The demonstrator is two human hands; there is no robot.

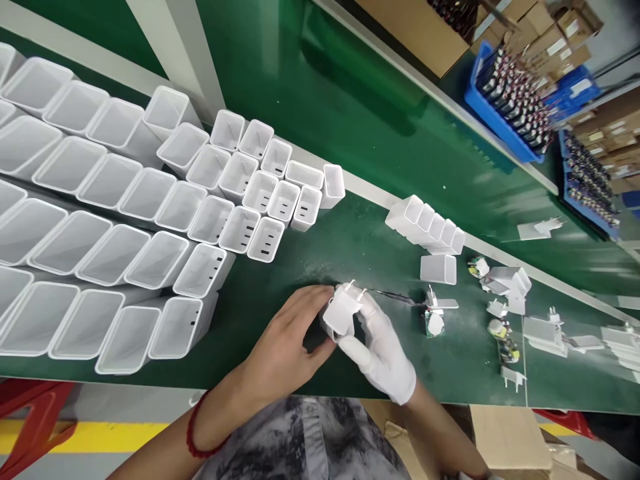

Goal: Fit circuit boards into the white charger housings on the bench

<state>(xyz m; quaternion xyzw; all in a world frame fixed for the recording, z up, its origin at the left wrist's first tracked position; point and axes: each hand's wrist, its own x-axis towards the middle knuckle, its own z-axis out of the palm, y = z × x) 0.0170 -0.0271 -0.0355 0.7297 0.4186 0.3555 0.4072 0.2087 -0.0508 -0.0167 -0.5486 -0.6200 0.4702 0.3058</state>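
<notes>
My bare left hand (283,343) is closed around the left side of a white plastic charger housing (330,328), low over the green bench. A white plug cap (344,310) with two metal pins sits tilted at the housing's open end. My right hand (384,355), in a white glove, pinches the cap from the right, its thumb at the lower edge. Whether the cap is seated in the housing cannot be made out. Dark wires (397,296) lie between my right hand and a small circuit board (434,324) with another plug cap.
Rows of open white housings (145,193) stand upright on the left. More housings (425,223) lie at the right by the bench's back edge, near loose boards (497,328) and plug parts (545,333). Blue trays (473,93) of components sit on the shelf beyond.
</notes>
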